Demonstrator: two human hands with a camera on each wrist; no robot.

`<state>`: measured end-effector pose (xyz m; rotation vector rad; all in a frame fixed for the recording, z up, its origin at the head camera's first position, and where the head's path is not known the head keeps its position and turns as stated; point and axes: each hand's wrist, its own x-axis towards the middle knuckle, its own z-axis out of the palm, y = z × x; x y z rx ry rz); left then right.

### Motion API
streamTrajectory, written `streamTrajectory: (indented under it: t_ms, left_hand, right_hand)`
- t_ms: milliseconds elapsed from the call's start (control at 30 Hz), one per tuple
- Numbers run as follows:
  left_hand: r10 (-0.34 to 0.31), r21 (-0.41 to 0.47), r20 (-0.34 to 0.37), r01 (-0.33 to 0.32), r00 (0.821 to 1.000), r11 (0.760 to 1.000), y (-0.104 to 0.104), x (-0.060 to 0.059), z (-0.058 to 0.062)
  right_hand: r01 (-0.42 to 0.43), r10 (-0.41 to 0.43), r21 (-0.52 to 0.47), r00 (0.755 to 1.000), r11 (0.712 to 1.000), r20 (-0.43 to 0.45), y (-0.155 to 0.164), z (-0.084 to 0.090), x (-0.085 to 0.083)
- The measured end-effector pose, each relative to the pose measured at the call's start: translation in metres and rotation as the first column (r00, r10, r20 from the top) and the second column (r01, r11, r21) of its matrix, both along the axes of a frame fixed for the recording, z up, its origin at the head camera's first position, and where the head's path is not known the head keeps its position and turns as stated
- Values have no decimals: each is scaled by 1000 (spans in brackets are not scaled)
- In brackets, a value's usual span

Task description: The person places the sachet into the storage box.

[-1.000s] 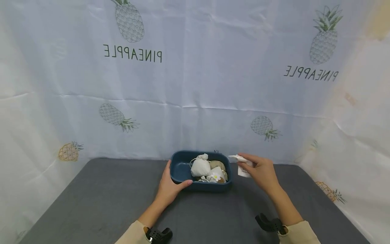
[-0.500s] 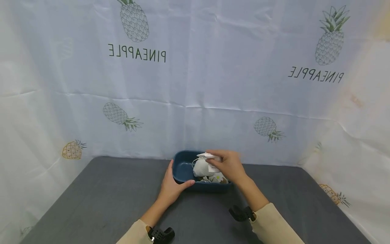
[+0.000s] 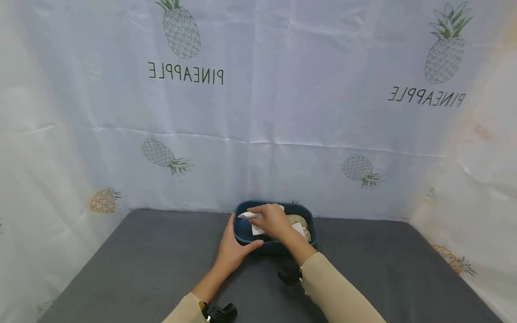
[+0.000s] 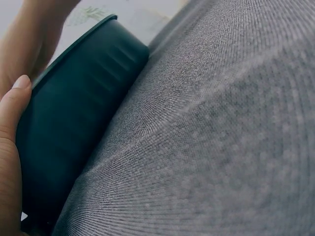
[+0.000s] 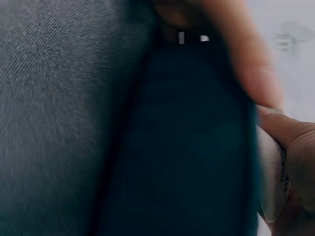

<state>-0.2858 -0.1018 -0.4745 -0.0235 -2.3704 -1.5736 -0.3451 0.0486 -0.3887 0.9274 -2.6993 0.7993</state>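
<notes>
My left hand [image 3: 230, 253] grips the left end of a dark blue bin [image 3: 276, 248], thumb over the front rim and fingers along the side. In the left wrist view the thumb [image 4: 14, 110] lies at the rim. Over the bin's left part, my right hand [image 3: 273, 222] pinches a small white pouch-like packet [image 3: 257, 229]; the right wrist view shows printed lettering on the packet [image 5: 272, 172]. Inside the bin to the right are a beige pouch [image 3: 297, 220] and a white one [image 3: 299, 229]. The right hand hides most of the middle.
The bin stands near the back edge of a grey cloth-covered table [image 3: 161, 260]. Behind it hangs a white curtain [image 3: 250, 112] with pineapple prints, which also closes in both sides. A black wrist camera [image 3: 289, 275] sits below the right hand.
From right of the bin, my right hand has carried the white packet leftward across it to above its left part. The left hand keeps its grip on the bin.
</notes>
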Motion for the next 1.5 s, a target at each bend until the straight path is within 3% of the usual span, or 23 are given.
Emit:
streamTrajectory:
  t_ms: [133, 267, 367, 500, 633, 700, 767, 900, 1100, 1267, 1500]
  left_hand:
    - [-13, 8, -2, 13, 1000, 1000, 2, 1, -2]
    - [-11, 5, -9, 11, 1000, 1000, 1, 1, -1]
    - [-9, -1, -10, 9, 1000, 1000, 0, 0, 0]
    - [-14, 3, -17, 14, 1000, 1000, 0, -1, 0]
    - [-22, 6, -24, 22, 999, 1000, 1, -3, -1]
    - [-25, 6, -16, 25, 1000, 1000, 2, -2, -3]
    - [-24, 4, -3, 24, 1000, 1000, 2, -1, -4]
    - [-23, 2, 14, 23, 1000, 1000, 3, 0, -5]
    - [-19, -8, 15, 19, 1000, 1000, 2, -3, -5]
    - [-6, -46, 14, 7, 1000, 999, -2, -9, -1]
    - [-24, -44, 47, 26, 999, 999, -2, -7, 1]
  right_hand:
    - [53, -50, 110, 998, 992, -32, -10, -10, -2]
    - [57, -47, 247, 998, 967, -45, -20, -15, -4]
    - [42, -28, 344, 999, 938, -43, -24, -16, -5]
    - [8, 19, 478, 999, 878, -51, -26, -15, -7]
    - [-47, 68, 552, 998, 832, -17, -21, -12, -5]
    - [-85, 81, 519, 996, 850, 31, -18, -10, -4]
    - [-110, 93, 451, 994, 886, 61, -14, -8, -2]
    - [-148, 136, 279, 989, 949, 60, -1, -4, 4]
    - [-171, 181, 168, 982, 971, -50, 30, 4, 19]
    - [-27, 46, 116, 987, 993, -157, 58, 1, 29]
    - [170, -166, 61, 984, 984, -66, 111, -8, 36]
